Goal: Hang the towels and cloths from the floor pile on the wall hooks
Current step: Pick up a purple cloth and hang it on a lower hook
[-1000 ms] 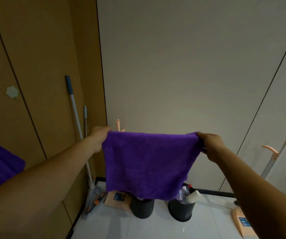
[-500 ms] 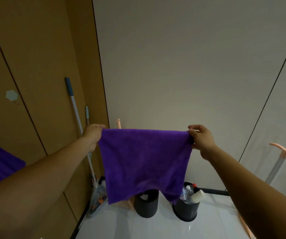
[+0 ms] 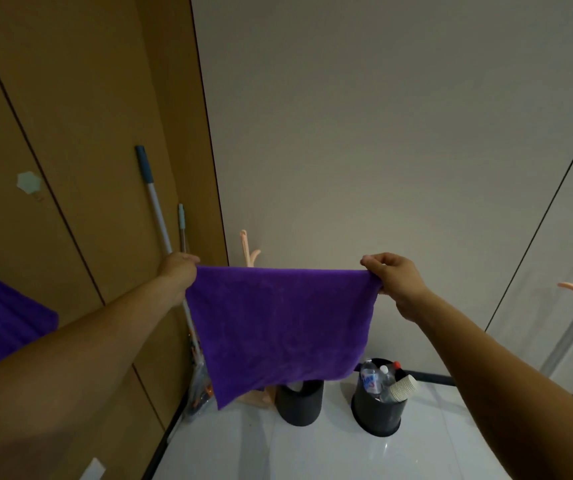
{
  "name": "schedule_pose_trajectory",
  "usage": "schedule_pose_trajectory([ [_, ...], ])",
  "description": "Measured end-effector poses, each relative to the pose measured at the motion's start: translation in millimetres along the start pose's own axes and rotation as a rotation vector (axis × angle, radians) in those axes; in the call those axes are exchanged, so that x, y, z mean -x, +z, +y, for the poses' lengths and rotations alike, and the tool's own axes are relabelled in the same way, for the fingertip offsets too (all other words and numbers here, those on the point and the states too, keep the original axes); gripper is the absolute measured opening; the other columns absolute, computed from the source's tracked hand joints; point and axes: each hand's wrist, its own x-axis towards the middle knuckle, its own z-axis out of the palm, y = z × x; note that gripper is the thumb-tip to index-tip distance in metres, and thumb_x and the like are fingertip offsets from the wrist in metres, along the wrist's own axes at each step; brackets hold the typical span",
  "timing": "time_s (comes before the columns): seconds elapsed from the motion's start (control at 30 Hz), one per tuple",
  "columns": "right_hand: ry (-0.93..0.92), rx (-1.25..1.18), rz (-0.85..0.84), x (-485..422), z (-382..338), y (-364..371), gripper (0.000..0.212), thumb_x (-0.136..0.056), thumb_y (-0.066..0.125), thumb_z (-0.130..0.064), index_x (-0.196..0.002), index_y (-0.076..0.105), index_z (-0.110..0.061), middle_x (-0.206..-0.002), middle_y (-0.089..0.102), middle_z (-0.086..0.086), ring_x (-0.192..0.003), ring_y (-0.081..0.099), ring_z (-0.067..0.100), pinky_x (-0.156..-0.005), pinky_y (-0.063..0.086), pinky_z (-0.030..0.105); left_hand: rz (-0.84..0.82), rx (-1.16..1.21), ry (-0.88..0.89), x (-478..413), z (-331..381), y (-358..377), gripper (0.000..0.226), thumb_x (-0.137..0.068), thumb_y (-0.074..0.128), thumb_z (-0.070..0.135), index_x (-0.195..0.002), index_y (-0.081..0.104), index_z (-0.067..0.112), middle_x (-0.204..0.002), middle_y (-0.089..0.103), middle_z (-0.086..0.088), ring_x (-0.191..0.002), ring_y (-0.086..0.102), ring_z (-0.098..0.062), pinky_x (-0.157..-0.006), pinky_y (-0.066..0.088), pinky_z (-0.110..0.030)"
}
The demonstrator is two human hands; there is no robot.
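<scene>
Fabric (image 3: 1, 317) of deep purple hangs at the far left edge of the frame against the brown wall panel. Just above and right of it sits a pale hexagonal wall hook (image 3: 29, 183), which looks bare. Two mop handles (image 3: 155, 209) lean in the corner further right. Near the middle of the frame the left hand (image 3: 178, 271) grips the upper left corner of a purple cloth (image 3: 278, 327); its fingers are mostly hidden behind the fabric, but the corner is held taut. The cloth is spread flat in the air between both hands, its lower edge dangling in front of two black bins (image 3: 299, 405) on the white floor. The right hand (image 3: 394, 277) pinches the upper right corner, fingers (image 3: 371, 261) closed on the hem.

The step in hand looks like bringing the spread cloth to a hook. To do it well, swing both hands toward the free hook at left, gather one corner into a small bunch, and seat it fully over the prong before either hand lets go, so it cannot slip off.
</scene>
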Motion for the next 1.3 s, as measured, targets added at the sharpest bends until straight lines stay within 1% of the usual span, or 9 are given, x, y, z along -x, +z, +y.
schedule_pose_trajectory([
  [0.13,-0.030,0.084,-0.080,-8,3,11,0.031,-0.091,0.062,-0.041,-0.082,0.073,-0.013,-0.080,0.066,-0.001,-0.074,0.054,0.014,-0.072,0.046,0.033,-0.037,0.127,-0.139,10,-1,-11,0.019,-0.090,0.058,0.018,-0.104,0.066,0.007,-0.076,0.061,-0.007,-0.060,0.054,-0.017,-0.046,0.039,-0.026],
  [0.43,-0.009,0.231,-0.427,-30,-5,37,0.053,-0.052,0.088,-0.047,-0.077,0.069,-0.005,-0.074,0.070,0.005,-0.070,0.063,0.016,-0.063,0.048,0.026,-0.337,-0.060,-0.115,32,-14,-55,0.026,-0.071,0.062,0.003,-0.091,0.072,0.017,-0.090,0.067,0.001,-0.081,0.058,-0.013,-0.062,0.041,-0.025],
  [0.6,-0.070,0.402,-0.438,-51,-4,82,0.033,-0.063,0.089,-0.030,-0.074,0.067,-0.009,-0.070,0.067,0.003,-0.067,0.061,0.019,-0.055,0.047,0.028,-0.090,-0.261,-0.039,47,-34,-86,0.014,-0.071,0.080,0.016,-0.079,0.069,0.016,-0.075,0.069,0.004,-0.072,0.063,-0.011,-0.051,0.046,-0.014],
  [0.73,-0.233,0.396,-0.347,-59,-15,137,0.029,-0.069,0.082,-0.027,-0.060,0.059,-0.012,-0.065,0.063,0.009,-0.065,0.060,0.026,-0.056,0.044,0.030,0.136,-0.381,0.004,53,-47,-108,0.020,-0.078,0.071,0.028,-0.074,0.066,0.009,-0.077,0.067,-0.005,-0.079,0.065,-0.024,-0.073,0.052,-0.035],
  [0.83,-0.456,0.352,-0.297,-60,-26,187,0.022,-0.067,0.076,-0.018,-0.061,0.059,-0.003,-0.072,0.060,0.016,-0.072,0.058,0.033,-0.062,0.045,0.034,0.350,-0.525,0.088,49,-47,-121,0.022,-0.083,0.062,0.031,-0.072,0.059,0.012,-0.091,0.059,-0.010,-0.103,0.053,-0.031,-0.088,0.046,-0.036],
  [0.9,-0.422,0.280,-0.363,-59,-35,221,0.016,-0.073,0.070,-0.012,-0.074,0.059,-0.001,-0.080,0.065,0.018,-0.080,0.061,0.034,-0.070,0.049,0.041,0.477,-0.498,0.160,41,-45,-128,0.022,-0.085,0.061,0.027,-0.076,0.058,0.007,-0.094,0.056,-0.015,-0.104,0.050,-0.034,-0.092,0.041,-0.035],
  [1.03,-0.303,0.123,-0.404,-58,-56,282,0.018,-0.081,0.061,-0.012,-0.078,0.048,-0.024,-0.083,0.057,0.005,-0.091,0.046,0.017,-0.076,0.032,0.036,0.546,-0.182,0.203,17,-37,-148,0.011,-0.087,0.059,0.017,-0.081,0.059,0.008,-0.074,0.063,-0.014,-0.073,0.059,-0.027,-0.073,0.048,-0.038],
  [1.2,-0.251,-0.078,-0.668,-53,-92,326,0.015,-0.090,0.054,-0.008,-0.093,0.062,-0.021,-0.095,0.060,0.000,-0.079,0.053,0.007,-0.061,0.038,0.002,0.605,0.007,0.234,-15,-32,-168,0.012,-0.092,0.051,0.013,-0.087,0.046,0.023,-0.071,0.050,0.005,-0.057,0.047,-0.007,-0.050,0.041,-0.016],
  [1.3,-0.319,-0.006,-0.943,-59,-104,347,0.022,-0.083,0.074,-0.027,-0.102,0.067,-0.020,-0.099,0.063,0.005,-0.089,0.063,0.017,-0.079,0.050,0.021,0.580,0.032,0.231,-37,-31,-184,0.015,-0.095,0.044,0.014,-0.105,0.048,0.025,-0.089,0.053,0.006,-0.071,0.050,-0.008,-0.059,0.040,-0.014],
])
